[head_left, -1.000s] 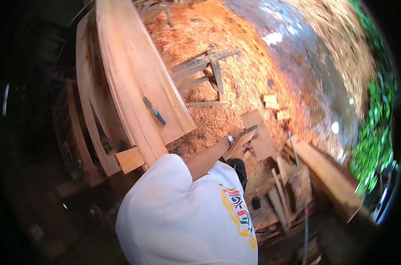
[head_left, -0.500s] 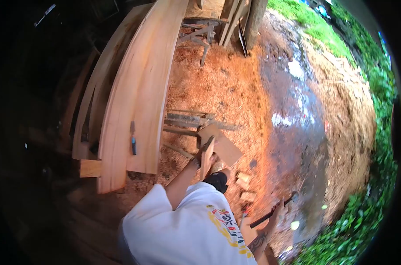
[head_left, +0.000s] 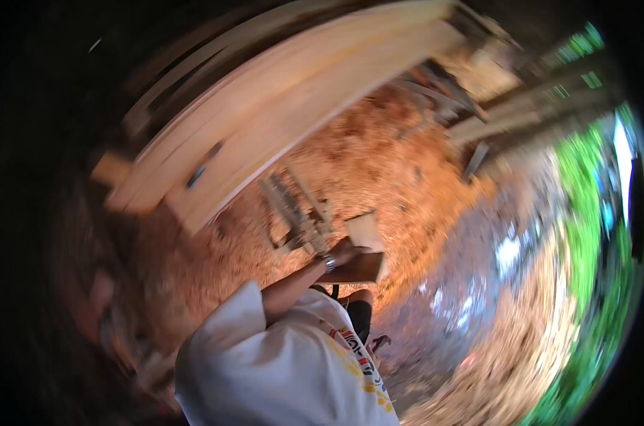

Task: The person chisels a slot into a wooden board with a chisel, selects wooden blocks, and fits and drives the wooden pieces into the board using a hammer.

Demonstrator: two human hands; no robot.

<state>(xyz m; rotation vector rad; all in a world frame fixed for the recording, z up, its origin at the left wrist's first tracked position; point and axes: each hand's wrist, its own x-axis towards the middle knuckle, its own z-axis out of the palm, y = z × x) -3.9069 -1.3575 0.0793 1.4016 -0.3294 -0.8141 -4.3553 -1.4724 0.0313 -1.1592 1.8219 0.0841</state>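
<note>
My left hand (head_left: 346, 250), with a watch on the wrist, is closed around a short wooden board (head_left: 360, 269) in front of my knee. A second, paler wood piece (head_left: 363, 228) shows just beyond the fingers. I cannot tell whether the two pieces are joined. Beside the white shirt's lower edge, a small dark hammer head (head_left: 381, 342) pokes out, blurred. My right hand is out of sight, behind the shirt or past the view's edge.
Long planks (head_left: 286, 106) lie on the left, with a blue-handled chisel (head_left: 196, 176) on top. A wooden trestle (head_left: 293, 206) stands beyond my left hand. Wood shavings (head_left: 386, 156) cover the ground. Wet mud (head_left: 464, 284) and greenery (head_left: 584, 206) lie to the right.
The view has swung round, so the planks now slant to the upper right. The board in my left hand has turned. My right hand, earlier gripping the hammer, has dropped from sight.
</note>
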